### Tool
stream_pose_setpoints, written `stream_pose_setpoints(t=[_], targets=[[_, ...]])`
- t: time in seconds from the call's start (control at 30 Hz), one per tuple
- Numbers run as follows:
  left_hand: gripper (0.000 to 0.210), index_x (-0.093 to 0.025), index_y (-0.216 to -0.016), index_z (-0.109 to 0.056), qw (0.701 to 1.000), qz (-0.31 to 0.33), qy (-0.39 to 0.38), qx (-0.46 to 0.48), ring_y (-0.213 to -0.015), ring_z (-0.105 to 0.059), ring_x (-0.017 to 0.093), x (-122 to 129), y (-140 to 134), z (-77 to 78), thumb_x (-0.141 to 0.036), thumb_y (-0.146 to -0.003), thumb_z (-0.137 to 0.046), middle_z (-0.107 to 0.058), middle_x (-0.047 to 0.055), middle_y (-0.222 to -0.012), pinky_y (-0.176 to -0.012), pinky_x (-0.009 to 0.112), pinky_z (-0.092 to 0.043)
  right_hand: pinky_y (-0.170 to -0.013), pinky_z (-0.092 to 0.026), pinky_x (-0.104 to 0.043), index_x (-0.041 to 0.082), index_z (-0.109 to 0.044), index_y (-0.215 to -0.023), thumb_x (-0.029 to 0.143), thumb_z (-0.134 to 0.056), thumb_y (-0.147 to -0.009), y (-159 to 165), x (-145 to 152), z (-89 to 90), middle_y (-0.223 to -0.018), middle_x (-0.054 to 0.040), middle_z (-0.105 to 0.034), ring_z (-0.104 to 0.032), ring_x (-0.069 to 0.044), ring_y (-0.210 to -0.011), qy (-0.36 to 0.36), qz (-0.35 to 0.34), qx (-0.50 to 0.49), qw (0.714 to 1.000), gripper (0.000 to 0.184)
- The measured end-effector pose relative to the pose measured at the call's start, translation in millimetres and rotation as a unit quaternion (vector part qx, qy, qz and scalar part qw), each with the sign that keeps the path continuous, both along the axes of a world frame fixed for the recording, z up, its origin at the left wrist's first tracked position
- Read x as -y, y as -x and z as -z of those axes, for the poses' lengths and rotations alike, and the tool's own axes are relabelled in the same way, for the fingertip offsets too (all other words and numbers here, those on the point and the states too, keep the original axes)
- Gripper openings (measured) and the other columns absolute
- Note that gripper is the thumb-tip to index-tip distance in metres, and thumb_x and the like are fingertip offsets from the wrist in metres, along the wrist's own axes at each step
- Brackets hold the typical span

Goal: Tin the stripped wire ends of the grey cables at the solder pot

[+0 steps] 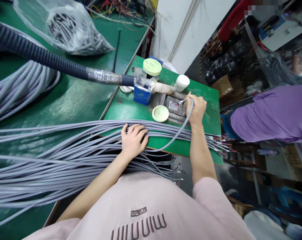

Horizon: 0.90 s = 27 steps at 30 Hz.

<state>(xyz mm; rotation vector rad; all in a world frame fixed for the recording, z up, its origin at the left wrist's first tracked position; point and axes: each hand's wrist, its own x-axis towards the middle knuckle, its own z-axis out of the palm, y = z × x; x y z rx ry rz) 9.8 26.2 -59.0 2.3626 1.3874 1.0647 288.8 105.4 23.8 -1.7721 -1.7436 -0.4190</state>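
Observation:
My right hand [197, 108] pinches a grey cable [185, 125] near its stripped end. Thin reddish wires [176, 104] fan out from that end over the shiny silver square of what looks like a solder pot [168, 102]. From the hand, the cable loops back down to the left. My left hand [133, 140] rests on a bundle of grey cables [100, 128], palm down with its fingers apart. The bundle's stripped ends [219, 145] stick out past my right forearm.
A shallow cream dish [160, 113], a white tub [182, 83] and a pale-lidded container [152, 66] surround the pot. A ribbed hose [65, 65] reaches over it beside a blue box [142, 94]. Coiled cable [23, 86] and a plastic bag [70, 30] lie left. A person in purple [273, 113] is at right.

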Motion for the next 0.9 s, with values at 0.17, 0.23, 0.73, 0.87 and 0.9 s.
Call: stream_pose_setpoints(t=[0.17,0.23,0.73,0.87,0.9], targets=[[0.015,-0.022,-0.090,-0.070,0.983,0.035,0.070,0.164,-0.099,-0.065,0.022,6,4,-19.0,-0.029,-0.087,-0.057,-0.074,0.004,-0.095,-0.104,0.048,-0.036,-0.086,-0.045,-0.038,0.023,-0.069,-0.102,0.034,-0.048,-0.093,28,65,-26.6,-0.095,-0.0062,-0.072,-0.062,-0.021,-0.089,-0.072,-0.097,-0.008,0.993,0.024],[0.019,-0.019,-0.090,-0.070,0.945,0.084,0.140,0.282,-0.089,-0.066,0.019,15,4,-37.4,-0.030,-0.088,-0.055,-0.074,0.007,-0.089,-0.087,0.038,-0.050,-0.087,-0.046,-0.040,0.026,-0.068,-0.106,0.030,-0.054,-0.091,41,90,-27.5,-0.103,-0.0054,-0.073,-0.063,-0.021,-0.093,-0.071,-0.147,0.010,0.987,0.021],[0.046,-0.012,-0.081,-0.073,0.768,0.188,0.492,0.365,-0.051,-0.050,0.009,36,-13,-67.4,-0.055,-0.084,-0.057,-0.062,0.002,-0.059,-0.050,0.020,-0.042,-0.098,-0.045,-0.041,0.038,-0.072,-0.098,0.016,-0.063,-0.083,97,181,7.3,-0.103,0.0044,-0.075,-0.064,-0.016,-0.095,-0.055,-0.349,0.044,0.934,0.027],[0.041,-0.013,-0.086,-0.073,0.749,0.206,0.496,0.387,-0.054,-0.050,0.008,41,-11,-68.1,-0.050,-0.085,-0.056,-0.064,0.002,-0.067,-0.052,0.020,-0.043,-0.097,-0.047,-0.041,0.033,-0.072,-0.094,0.016,-0.068,-0.079,99,183,9.0,-0.097,0.0029,-0.076,-0.064,-0.018,-0.095,-0.061,-0.355,0.037,0.932,0.023],[0.040,-0.013,-0.087,-0.073,0.747,0.209,0.496,0.390,-0.055,-0.050,0.008,42,-11,-68.0,-0.049,-0.086,-0.056,-0.065,0.002,-0.068,-0.052,0.020,-0.043,-0.097,-0.047,-0.041,0.033,-0.072,-0.094,0.016,-0.069,-0.078,99,184,9.1,-0.097,0.0033,-0.076,-0.064,-0.018,-0.095,-0.061,-0.355,0.036,0.932,0.023]])
